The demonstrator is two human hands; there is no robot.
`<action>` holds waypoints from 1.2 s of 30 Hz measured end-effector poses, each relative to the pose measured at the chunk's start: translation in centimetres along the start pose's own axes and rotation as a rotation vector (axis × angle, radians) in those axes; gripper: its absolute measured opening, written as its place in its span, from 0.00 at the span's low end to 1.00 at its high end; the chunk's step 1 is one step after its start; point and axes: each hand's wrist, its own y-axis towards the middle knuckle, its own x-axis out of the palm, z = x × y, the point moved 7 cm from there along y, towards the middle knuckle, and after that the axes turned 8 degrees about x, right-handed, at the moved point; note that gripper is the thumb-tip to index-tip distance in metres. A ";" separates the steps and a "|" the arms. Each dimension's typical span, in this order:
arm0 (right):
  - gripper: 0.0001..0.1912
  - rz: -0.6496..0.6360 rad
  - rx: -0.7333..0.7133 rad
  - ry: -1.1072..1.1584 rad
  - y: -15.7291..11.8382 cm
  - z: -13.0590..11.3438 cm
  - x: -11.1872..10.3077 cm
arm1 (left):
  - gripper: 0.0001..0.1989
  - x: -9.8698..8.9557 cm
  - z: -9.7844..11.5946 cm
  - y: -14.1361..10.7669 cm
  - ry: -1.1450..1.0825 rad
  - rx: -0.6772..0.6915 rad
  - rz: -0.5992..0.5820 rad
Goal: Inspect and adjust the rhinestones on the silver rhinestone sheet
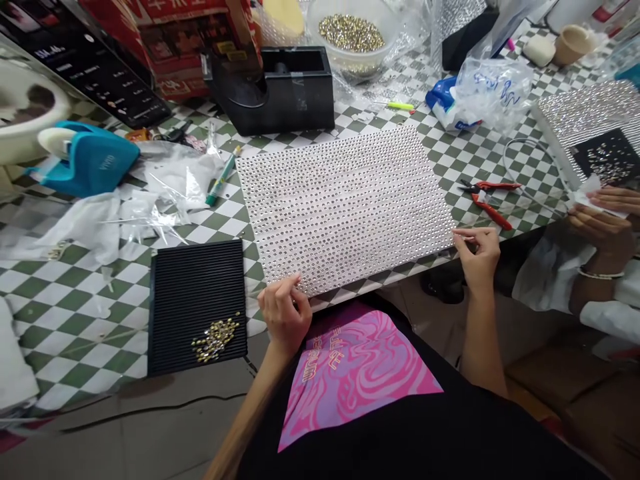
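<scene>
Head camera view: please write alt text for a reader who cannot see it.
The left hand and right hand rest at the edge of a rhinestone sheet on a checkered table. Nearby lie a black ridged tray with gold studs and red-handled pliers.

The worktop (75, 313) has a green-and-white checkered surface. Left of centre, a black ribbed tray (190, 280) holds loose gold studs (216, 340). Red-handled pliers (493, 213) lie at right. At the rear stand a black box-shaped dispenser (295, 87) and a clear bowl (345, 63) of gold studs. A teal tape dispenser (90, 160) sits at far left.
</scene>
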 end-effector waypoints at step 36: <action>0.11 -0.073 -0.224 -0.240 0.0 -1.9 0.5 | 0.18 -0.1 0.8 0.6 0.091 0.071 -0.008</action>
